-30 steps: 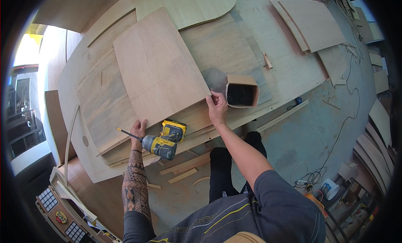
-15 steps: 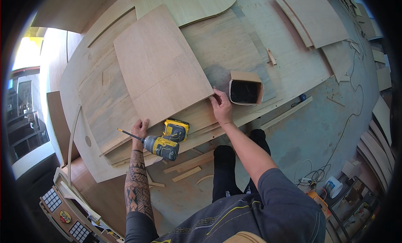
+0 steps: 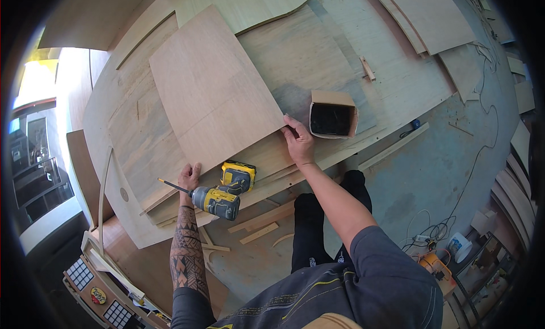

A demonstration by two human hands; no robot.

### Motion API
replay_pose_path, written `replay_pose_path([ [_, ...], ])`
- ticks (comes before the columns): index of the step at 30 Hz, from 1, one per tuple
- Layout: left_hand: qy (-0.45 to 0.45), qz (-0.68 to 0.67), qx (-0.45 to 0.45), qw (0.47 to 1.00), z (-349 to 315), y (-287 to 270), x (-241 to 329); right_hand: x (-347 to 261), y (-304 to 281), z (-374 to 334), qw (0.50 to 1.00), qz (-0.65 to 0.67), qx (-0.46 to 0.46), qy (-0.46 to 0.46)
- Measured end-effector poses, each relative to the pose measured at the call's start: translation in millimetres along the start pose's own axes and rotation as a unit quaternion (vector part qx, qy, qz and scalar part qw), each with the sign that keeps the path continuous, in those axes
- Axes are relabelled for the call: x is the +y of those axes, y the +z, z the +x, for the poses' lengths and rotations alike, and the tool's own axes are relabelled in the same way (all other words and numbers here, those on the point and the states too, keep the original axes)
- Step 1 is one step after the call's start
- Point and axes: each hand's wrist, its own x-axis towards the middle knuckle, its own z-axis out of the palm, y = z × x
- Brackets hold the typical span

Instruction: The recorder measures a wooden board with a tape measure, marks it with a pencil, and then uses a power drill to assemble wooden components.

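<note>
A pale rectangular plywood panel [image 3: 216, 85] lies over larger sheets on the workbench. At its near right corner my right hand [image 3: 298, 140] is closed, thumb and fingers pinching the edge. My left hand [image 3: 189, 176] grips the near left corner, its fingers partly hidden. Just right of the left hand, a yellow and grey cordless drill [image 3: 217, 202] rests on its side at the bench edge, its long bit pointing left past my wrist. Beside my right hand stands an open cardboard box [image 3: 333, 96] with a dark inside, its contents too dim to make out.
A round-cornered board [image 3: 250, 8] lies at the far side. Stacked panels [image 3: 434, 22] sit at the far right, and a small wood piece [image 3: 368, 68] lies nearer. Wood offcuts [image 3: 259, 234] are on the floor by my legs. Tangled cables [image 3: 434, 236] lie at the lower right.
The whole view has turned slightly. Both hands stay at the panel's near corners, and the drill and the box keep their places on the bench.
</note>
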Motion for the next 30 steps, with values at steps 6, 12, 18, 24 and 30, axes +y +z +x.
replay_pose_path([
  [6, -0.021, 0.001, -0.031, 0.999, -0.5, -2.6, -6.7, 6.6, 0.7, -3.5, 0.997, 0.031, -0.018, 0.075],
  [12, 0.058, -0.163, 0.011, 0.985, -25.8, 5.4, -1.7, 15.1, 0.8, -3.8, 0.999, 0.025, -0.025, 0.015],
  [18, 0.077, 0.024, 0.01, 0.997, -46.7, -1.1, 12.4, 13.0, -4.8, -5.5, 0.998, -0.058, -0.007, -0.024],
  [24, 0.064, 0.124, 0.023, 0.99, -52.7, -5.1, 33.9, 15.3, -2.8, -0.6, 0.993, -0.087, 0.01, -0.085],
  [30, 0.101, 0.18, 0.025, 0.978, -59.0, -5.9, 38.8, 15.1, -1.7, 0.1, 0.99, -0.09, 0.022, -0.109],
])
